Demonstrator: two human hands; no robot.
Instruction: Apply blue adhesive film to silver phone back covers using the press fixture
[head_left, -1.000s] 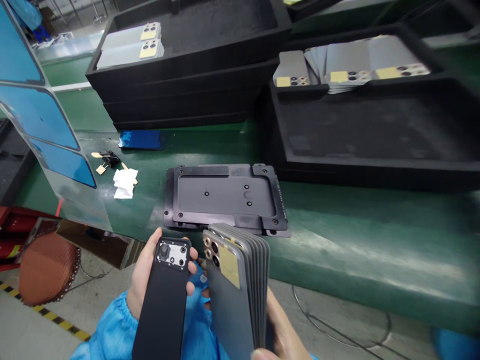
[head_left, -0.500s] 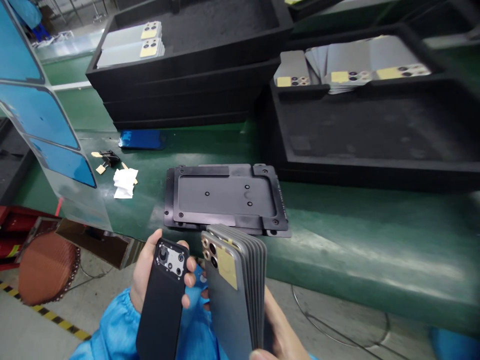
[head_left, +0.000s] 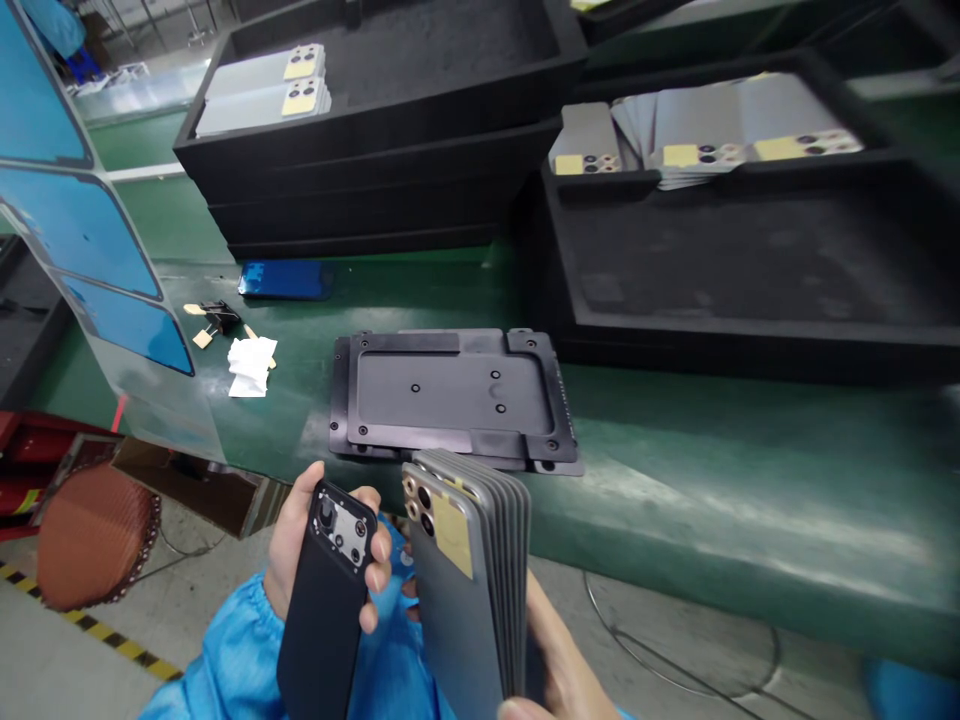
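Note:
My left hand (head_left: 375,560) is closed round a black phone (head_left: 326,600) with a metal camera plate at its top. Beside it, my right hand (head_left: 559,640) grips a stack of grey phone back covers (head_left: 457,590), standing on edge and slightly fanned. The front cover has round camera rings and a yellow sticker. Part of the right hand is hidden behind the stack. Just beyond both hands, a black metal fixture (head_left: 450,395) with a shallow phone-shaped recess lies on the green table (head_left: 675,480).
Stacked black trays (head_left: 375,160) at the back hold grey covers (head_left: 259,90). Another black tray (head_left: 750,260) with more covers stands at right. Blue film sheets (head_left: 112,230) hang at left, near a crumpled white tissue (head_left: 251,365), a binder clip (head_left: 219,316) and a blue piece (head_left: 283,279).
The black phone in my left hand has shifted slightly right, and the left fingers with it. My right hand keeps its hold on the stack, almost still.

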